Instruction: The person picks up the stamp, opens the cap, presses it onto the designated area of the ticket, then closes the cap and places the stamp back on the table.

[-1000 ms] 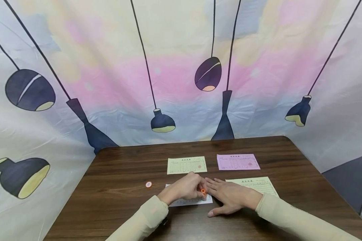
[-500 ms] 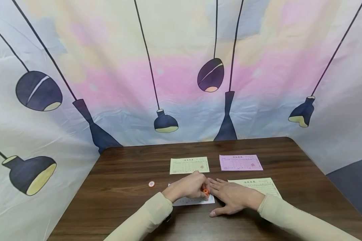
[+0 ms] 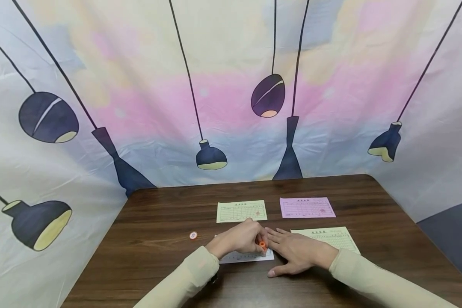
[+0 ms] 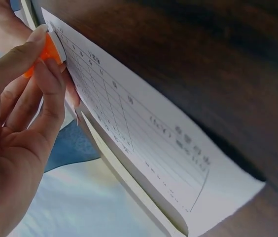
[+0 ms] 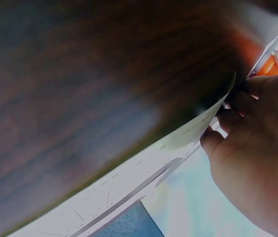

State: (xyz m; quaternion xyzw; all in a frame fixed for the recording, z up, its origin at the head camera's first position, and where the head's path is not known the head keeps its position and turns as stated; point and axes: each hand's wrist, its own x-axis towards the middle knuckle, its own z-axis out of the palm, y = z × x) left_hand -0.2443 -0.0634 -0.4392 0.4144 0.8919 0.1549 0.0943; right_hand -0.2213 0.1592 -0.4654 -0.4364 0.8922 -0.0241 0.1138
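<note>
The orange stamp [image 3: 262,245] is at the right-hand end of a white sheet [image 3: 246,257]. Behind it all hangs a pastel backdrop [image 3: 146,85] printed with dark lamps, and before that stands my dark wooden table [image 3: 158,256]. A pale green slip [image 3: 241,211] and a lilac slip [image 3: 307,208] lie side by side farther back; a second pale green slip [image 3: 331,237] shows partly behind my right hand [image 3: 298,251]. That hand lies palm down, fingers straight and thumb spread, its fingertips just beside my left hand [image 3: 241,238]. With the left I pinch the stamp between thumb and fingers, its pale base down at the paper — whether pressed hard, I can't tell. Smallest of all — a round disc [image 3: 193,235], left of the sheet.
</note>
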